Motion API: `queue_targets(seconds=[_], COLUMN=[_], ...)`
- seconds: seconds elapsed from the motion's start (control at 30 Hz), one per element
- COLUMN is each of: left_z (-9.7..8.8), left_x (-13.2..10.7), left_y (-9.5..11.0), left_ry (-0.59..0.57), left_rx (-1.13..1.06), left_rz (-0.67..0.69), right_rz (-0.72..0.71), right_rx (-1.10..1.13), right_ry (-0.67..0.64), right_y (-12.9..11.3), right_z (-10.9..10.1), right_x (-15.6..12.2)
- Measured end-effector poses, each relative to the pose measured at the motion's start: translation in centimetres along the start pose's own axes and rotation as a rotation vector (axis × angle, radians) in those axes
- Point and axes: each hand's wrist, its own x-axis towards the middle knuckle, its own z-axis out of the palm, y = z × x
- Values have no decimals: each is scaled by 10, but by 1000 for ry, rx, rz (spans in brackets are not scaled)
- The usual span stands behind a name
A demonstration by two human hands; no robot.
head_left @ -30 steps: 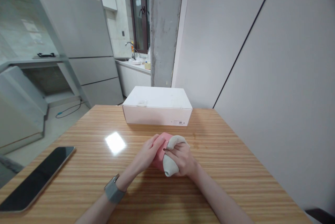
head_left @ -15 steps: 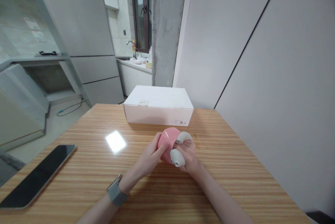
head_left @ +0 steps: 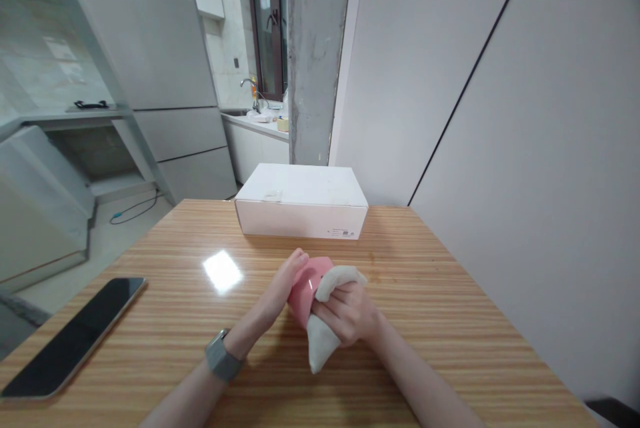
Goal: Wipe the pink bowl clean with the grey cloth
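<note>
A glossy pink object (head_left: 303,291), perhaps a small bowl, sits between the two hands over the near middle of the table; whether its base touches the wood cannot be told. The left hand (head_left: 283,283) grasps it along its left side, apparently to steady it against pressure from the other side. The right hand (head_left: 347,313) clutches a white cloth (head_left: 323,343) bunched against the pink surface, one end hanging below the fingers and another curling over the knuckles, likely because the grip gathers only its middle. A smartwatch (head_left: 223,356) circles the left wrist. Beyond, a white cardboard box (head_left: 300,218) lies flat on the wood-grain table (head_left: 450,321), and a smartphone (head_left: 75,338) rests screen-up at the left edge, both well apart from the hands, leaving them elbow room.
</note>
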Motion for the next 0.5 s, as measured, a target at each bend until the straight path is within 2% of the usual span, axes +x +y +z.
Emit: queue_targets(seconds=[0.13, 0.23, 0.37, 0.5], left_z=[-5, -5, 2, 9], left_x=[-4, -10, -14, -17], left_y=[8, 11, 10, 10], left_ry=[-151, -154, -116, -162], left_rx=[231, 289, 176, -44], left_rz=[38, 79, 154, 185], right_rz=[-25, -19, 82, 352], right_rx=[30, 25, -67, -27], right_ry=[9, 22, 39, 180], right_y=[-2, 1, 9, 16], right_z=[5, 4, -1, -3], right_x=[3, -1, -8, -13])
